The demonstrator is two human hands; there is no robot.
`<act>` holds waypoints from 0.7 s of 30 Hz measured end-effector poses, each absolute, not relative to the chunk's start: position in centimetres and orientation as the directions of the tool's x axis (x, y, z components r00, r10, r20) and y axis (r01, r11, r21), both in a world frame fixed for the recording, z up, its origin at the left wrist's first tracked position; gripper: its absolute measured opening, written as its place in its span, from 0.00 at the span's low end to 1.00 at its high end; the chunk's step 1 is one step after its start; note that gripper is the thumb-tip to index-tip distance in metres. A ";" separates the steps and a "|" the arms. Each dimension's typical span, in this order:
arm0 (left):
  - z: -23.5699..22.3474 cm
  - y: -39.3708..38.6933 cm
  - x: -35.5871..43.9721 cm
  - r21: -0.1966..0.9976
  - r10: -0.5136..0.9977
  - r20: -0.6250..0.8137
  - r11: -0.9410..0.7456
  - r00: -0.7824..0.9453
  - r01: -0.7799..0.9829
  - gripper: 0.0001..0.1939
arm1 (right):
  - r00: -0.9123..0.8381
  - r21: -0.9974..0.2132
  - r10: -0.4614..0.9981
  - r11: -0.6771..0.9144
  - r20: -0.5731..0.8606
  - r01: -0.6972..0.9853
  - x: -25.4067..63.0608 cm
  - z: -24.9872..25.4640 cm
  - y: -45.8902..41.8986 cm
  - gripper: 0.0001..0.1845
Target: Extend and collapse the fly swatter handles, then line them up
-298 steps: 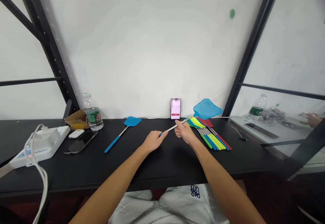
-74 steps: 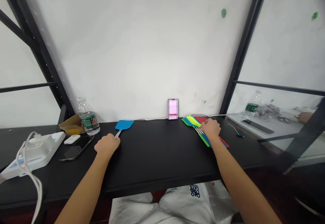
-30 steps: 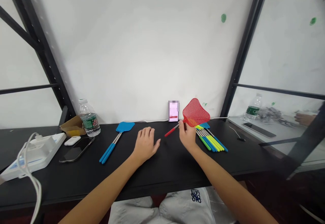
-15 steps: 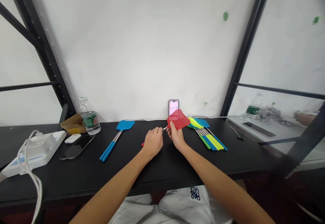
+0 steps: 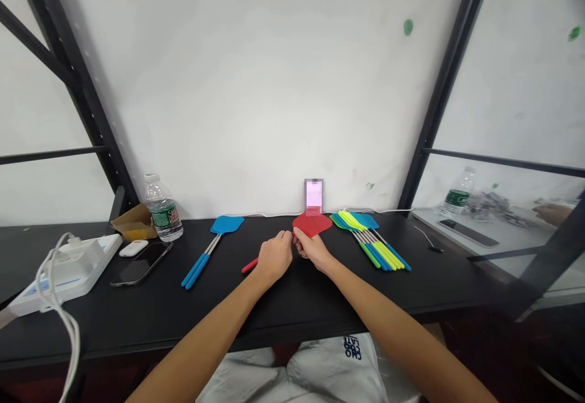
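Note:
Both my hands grip a red fly swatter (image 5: 312,224) over the middle of the black desk. My left hand (image 5: 275,255) is closed around its shaft, and the red handle end sticks out to the left. My right hand (image 5: 311,249) pinches it just below the mesh head; the fingers hide most of the shaft. Two blue fly swatters (image 5: 205,256) lie together on the left, heads toward the wall. To the right, a fanned row of green, blue and yellow fly swatters (image 5: 377,250) lies with metal shafts showing.
A lit phone (image 5: 314,194) leans against the wall behind the red head. At left are a water bottle (image 5: 165,211), an open cardboard box (image 5: 134,222), a white case (image 5: 134,248), a dark phone (image 5: 142,264) and a power strip (image 5: 68,269) with cables. A black cable end (image 5: 434,249) lies right.
A second blue swatter joined the left one. My right hand took the red swatter from the right row and brought it to the middle, where my left hand closed on its shaft.

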State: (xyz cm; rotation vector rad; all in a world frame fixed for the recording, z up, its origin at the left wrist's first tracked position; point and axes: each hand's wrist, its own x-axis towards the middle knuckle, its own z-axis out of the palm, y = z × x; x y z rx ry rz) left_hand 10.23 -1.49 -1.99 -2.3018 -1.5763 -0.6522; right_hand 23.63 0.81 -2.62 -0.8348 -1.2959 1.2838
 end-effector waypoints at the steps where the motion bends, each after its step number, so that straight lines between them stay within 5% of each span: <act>1: -2.0 -1.5 10.2 0.034 0.808 0.503 -0.372 0.306 0.928 0.11 | -0.185 -0.968 0.963 0.161 0.197 -0.192 23.7 -2.6 0.8 0.22; 21: -1.0 -1.6 9.9 0.272 0.749 0.610 -0.505 0.259 0.819 0.12 | -0.236 -0.935 0.919 0.261 0.316 -0.239 25.0 -1.5 1.1 0.22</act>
